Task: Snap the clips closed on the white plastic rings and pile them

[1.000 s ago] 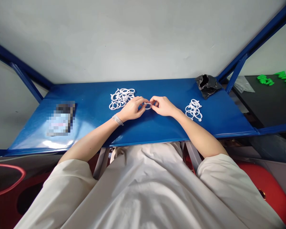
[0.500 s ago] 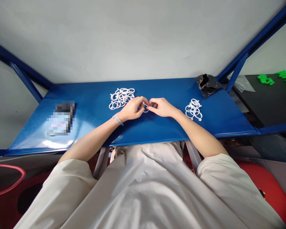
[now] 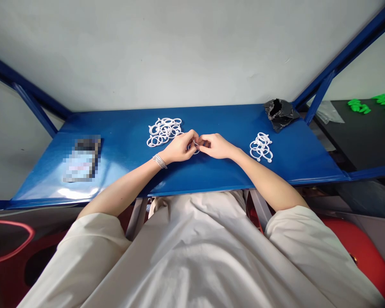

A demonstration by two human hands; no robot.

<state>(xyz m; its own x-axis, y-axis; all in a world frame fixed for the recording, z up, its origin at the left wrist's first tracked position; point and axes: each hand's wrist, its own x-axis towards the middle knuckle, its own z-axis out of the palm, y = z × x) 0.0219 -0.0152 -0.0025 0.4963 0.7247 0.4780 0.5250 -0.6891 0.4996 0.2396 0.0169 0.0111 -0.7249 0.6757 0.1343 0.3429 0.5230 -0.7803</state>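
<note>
A small white plastic ring [image 3: 196, 151] is pinched between my two hands above the middle of the blue table; my fingers cover most of it. My left hand [image 3: 182, 146], with a silver bracelet at the wrist, is closed on its left side. My right hand [image 3: 216, 146] closes on it from the right, and the fingertips of both hands meet. Just behind my left hand lies a pile of white rings [image 3: 164, 130] with small knobs. To the right of my right hand lies a smaller group of the same rings [image 3: 261, 147].
On the blue table [image 3: 128, 171], a blurred-out flat item [image 3: 81, 160] lies at the left. A crumpled black plastic bag [image 3: 280, 114] stands at the back right. Blue frame bars rise at both sides. Green pieces [image 3: 359, 106] lie on a dark table beyond, at right.
My fingertips have come together around the ring, my right hand shifting slightly left. Both groups of rings lie as before.
</note>
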